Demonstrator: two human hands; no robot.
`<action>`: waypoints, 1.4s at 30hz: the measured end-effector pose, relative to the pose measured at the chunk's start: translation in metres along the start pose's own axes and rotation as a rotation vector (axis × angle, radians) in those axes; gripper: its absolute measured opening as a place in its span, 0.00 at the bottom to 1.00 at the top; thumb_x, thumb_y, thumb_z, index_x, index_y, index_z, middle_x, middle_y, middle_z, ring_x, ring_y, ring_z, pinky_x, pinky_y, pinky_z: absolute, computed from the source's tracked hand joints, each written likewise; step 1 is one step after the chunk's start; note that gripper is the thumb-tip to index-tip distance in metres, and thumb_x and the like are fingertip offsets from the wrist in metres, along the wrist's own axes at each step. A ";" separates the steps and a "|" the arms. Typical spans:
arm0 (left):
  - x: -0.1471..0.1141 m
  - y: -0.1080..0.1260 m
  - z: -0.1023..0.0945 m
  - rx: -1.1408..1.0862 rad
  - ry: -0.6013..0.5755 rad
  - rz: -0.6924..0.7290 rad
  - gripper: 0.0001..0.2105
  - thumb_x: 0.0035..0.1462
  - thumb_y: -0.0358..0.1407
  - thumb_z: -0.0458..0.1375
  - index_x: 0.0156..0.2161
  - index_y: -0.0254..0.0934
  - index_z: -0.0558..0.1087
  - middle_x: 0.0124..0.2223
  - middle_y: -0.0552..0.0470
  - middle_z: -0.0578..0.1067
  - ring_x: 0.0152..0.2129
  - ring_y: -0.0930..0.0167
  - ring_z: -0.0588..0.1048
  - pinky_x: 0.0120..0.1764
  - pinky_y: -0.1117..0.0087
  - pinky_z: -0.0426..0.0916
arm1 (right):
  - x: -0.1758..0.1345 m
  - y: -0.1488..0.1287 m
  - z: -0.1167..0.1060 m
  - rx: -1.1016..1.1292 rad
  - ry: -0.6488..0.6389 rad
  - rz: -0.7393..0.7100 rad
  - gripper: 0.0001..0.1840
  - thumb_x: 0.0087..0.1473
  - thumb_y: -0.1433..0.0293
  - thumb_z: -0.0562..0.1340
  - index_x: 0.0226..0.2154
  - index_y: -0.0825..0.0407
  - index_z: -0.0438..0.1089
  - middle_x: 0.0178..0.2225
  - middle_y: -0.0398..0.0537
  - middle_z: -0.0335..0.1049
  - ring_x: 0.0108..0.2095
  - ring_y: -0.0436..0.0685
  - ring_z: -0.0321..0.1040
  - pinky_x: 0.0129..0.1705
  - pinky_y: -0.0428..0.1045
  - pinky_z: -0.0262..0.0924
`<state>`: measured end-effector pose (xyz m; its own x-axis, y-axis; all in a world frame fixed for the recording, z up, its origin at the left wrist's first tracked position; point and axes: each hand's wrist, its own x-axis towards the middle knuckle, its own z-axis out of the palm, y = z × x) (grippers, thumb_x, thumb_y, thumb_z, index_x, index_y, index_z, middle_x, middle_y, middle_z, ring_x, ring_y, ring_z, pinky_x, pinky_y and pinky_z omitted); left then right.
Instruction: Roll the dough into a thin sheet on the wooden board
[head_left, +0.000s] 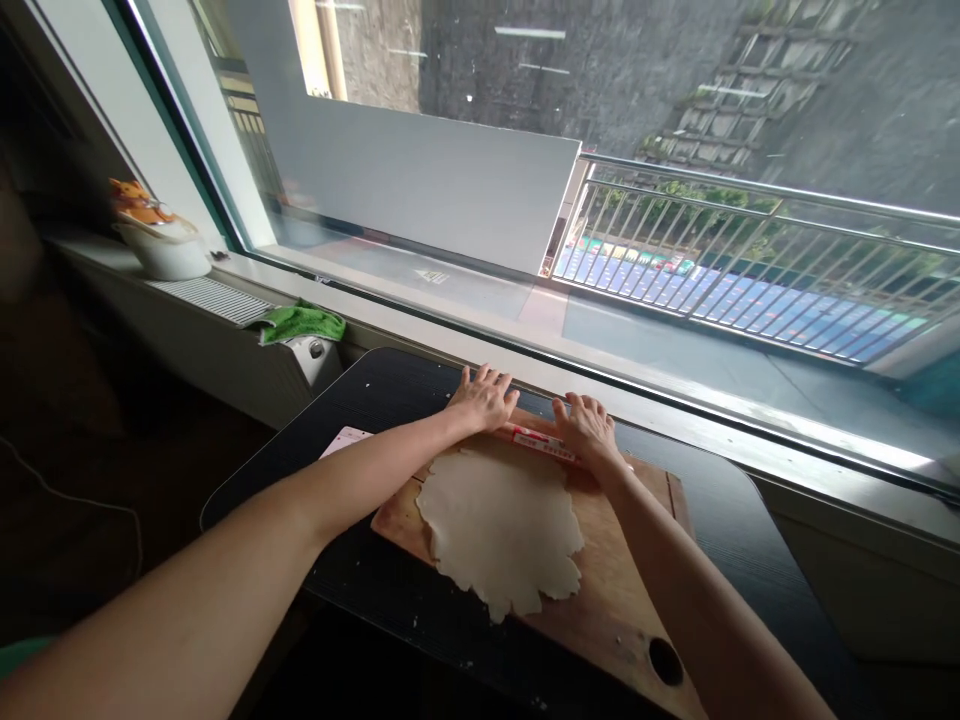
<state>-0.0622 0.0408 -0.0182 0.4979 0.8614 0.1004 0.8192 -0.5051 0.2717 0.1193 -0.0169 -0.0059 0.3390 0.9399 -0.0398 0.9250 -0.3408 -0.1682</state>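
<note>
A thin, pale sheet of dough (pixel 502 530) with a ragged edge lies on a wooden cutting board (pixel 600 590). Across its far edge runs a rolling pin (pixel 541 441) with a red and white label. My left hand (pixel 484 398) rests on the pin's left end, fingers spread and stretched forward. On the right end lies my right hand (pixel 587 425), its palm down and its fingers also stretched out. Both palms hide the pin's ends, and neither hand wraps round it.
The board sits on a black table (pixel 360 390) against the window sill. A pink-white flat item (pixel 345 438) shows behind my left forearm. To the left, a green cloth (pixel 304 321) hangs over a radiator (pixel 281 375); a white pot (pixel 165 248) stands on the ledge.
</note>
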 end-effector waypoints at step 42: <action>0.006 -0.004 -0.008 0.132 -0.158 0.060 0.27 0.68 0.43 0.41 0.69 0.37 0.56 0.71 0.43 0.54 0.69 0.57 0.47 0.65 0.41 0.42 | 0.006 -0.002 0.004 -0.022 0.002 -0.084 0.28 0.63 0.56 0.48 0.59 0.52 0.64 0.62 0.56 0.60 0.64 0.64 0.51 0.62 0.60 0.50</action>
<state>-0.0650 0.0487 -0.0115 0.5769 0.8157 -0.0417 0.8117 -0.5669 0.1406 0.1192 -0.0105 -0.0095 0.2605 0.9651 -0.0249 0.9536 -0.2613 -0.1497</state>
